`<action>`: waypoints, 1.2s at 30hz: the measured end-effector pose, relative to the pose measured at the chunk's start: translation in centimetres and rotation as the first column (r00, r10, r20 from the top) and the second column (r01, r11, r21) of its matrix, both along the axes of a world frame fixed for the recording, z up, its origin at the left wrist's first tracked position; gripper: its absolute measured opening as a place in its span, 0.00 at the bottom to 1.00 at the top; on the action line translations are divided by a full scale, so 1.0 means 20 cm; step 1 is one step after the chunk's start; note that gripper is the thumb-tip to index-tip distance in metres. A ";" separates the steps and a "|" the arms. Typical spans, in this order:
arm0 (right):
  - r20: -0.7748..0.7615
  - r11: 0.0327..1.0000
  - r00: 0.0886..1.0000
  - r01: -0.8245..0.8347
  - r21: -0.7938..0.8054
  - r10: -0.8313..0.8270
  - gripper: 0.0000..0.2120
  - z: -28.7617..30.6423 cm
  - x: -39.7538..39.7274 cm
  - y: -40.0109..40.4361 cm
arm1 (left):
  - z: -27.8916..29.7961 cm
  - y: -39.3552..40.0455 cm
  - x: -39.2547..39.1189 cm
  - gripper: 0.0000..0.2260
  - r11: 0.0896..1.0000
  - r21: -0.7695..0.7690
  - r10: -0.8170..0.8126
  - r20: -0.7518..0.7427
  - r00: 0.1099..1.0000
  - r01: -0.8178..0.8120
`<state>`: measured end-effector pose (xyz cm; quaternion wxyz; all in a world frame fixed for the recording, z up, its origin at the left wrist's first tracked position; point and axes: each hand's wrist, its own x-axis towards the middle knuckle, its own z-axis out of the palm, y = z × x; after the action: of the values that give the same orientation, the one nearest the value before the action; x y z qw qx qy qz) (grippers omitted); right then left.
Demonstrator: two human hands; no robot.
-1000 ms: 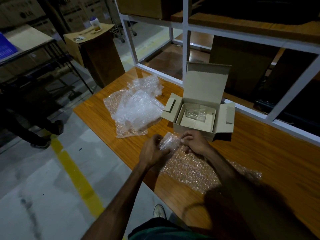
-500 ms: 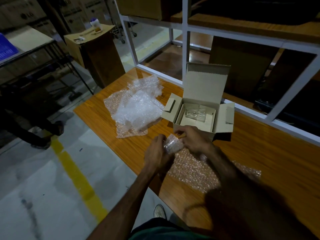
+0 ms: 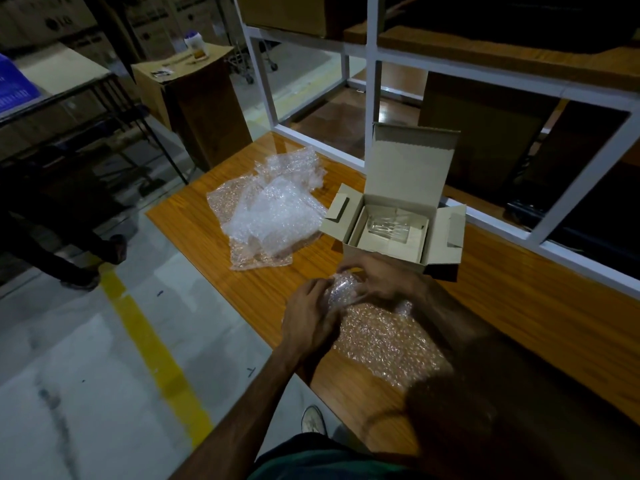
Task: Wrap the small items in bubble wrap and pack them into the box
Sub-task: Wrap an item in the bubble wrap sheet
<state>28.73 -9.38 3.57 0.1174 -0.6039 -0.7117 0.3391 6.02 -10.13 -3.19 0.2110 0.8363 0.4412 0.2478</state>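
A small item wrapped in bubble wrap (image 3: 343,289) sits between both hands just above the wooden table (image 3: 519,306). My left hand (image 3: 308,320) grips its near left side. My right hand (image 3: 381,278) curls over its top and right side. A sheet of bubble wrap (image 3: 388,344) trails from the bundle flat across the table toward me. Behind the hands stands a small open cardboard box (image 3: 398,223), lid up and side flaps out, with a clear wrapped item (image 3: 388,225) lying inside. What the bundle holds is hidden by the wrap.
A loose pile of bubble wrap (image 3: 270,216) lies on the table left of the box. A white shelf frame (image 3: 374,109) rises behind the table. A tall cardboard box (image 3: 197,105) stands on the floor beyond, and a person's legs (image 3: 69,251) are at the left.
Both hands have shifted slightly right and closer to the box, turning the bundle. My right hand now covers more of its top, and my left hand has slid further under it.
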 end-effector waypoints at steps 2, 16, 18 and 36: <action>0.001 1.000 1.000 -0.031 -0.005 0.031 0.23 0.01 0.00 0.00 | 0.01 0.00 -0.03 0.24 0.999 -0.009 -0.031 0.025 0.999 0.031; -0.044 1.000 0.999 0.010 -0.017 -0.011 0.18 0.05 0.00 0.00 | 0.15 0.20 -0.05 0.24 0.980 -0.163 -0.133 -0.114 0.985 0.114; -0.024 0.999 0.999 0.027 -0.022 -0.028 0.23 0.05 -0.01 -0.02 | 0.14 0.20 -0.03 0.24 0.982 -0.143 -0.133 -0.086 0.987 0.120; 0.200 0.999 0.979 -0.041 0.025 0.035 0.25 -0.01 -0.05 0.00 | -0.02 0.11 -0.09 0.41 0.945 -0.091 0.294 -0.189 0.937 -0.315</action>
<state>27.65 -9.35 3.35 0.0478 -0.6194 -0.7361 0.2688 4.13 -7.86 -3.51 0.1805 0.7619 0.5963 0.1770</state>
